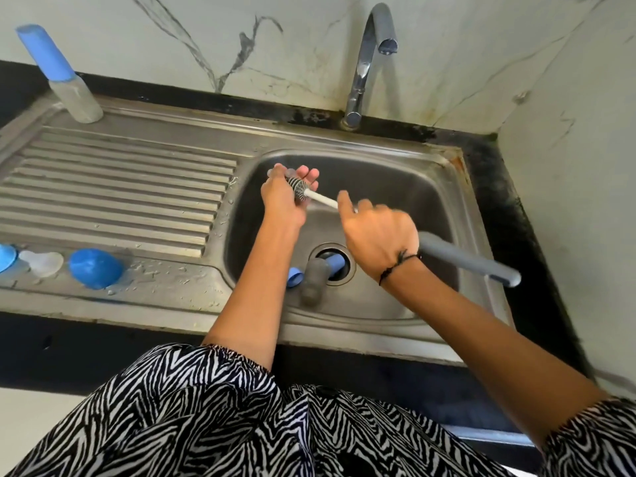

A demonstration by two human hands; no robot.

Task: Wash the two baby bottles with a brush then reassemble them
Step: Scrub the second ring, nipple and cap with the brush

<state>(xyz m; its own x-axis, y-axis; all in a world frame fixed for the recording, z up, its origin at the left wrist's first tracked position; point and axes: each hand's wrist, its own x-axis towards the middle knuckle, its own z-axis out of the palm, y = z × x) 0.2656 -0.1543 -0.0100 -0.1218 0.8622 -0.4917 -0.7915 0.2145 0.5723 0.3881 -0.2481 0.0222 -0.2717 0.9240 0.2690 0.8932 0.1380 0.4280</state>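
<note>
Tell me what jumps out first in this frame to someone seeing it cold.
The two hands over the sink basin: the left hand holds a small clear part while the right hand works a long grey-handled brush against it. Next, a bottle lying on its side at the drain, and blue caps on the wet drainboard at left. The tap shows no water running.

Sink (444, 187): brushed stainless steel, dull sheen, rust at one corner of the rim. Draining board (113, 187): same steel, ribbed, beaded with water drops. Tap (364, 60): polished chrome, glossy. Wall (192, 32): smooth marble-look panel, grey veins. Brush (468, 258): matt grey plastic handle, white stem, dark bristles. Blue cap (94, 268): smooth plastic. Teat (43, 263): translucent, soft-looking. Garment (213, 418): zebra-print cloth.
</note>
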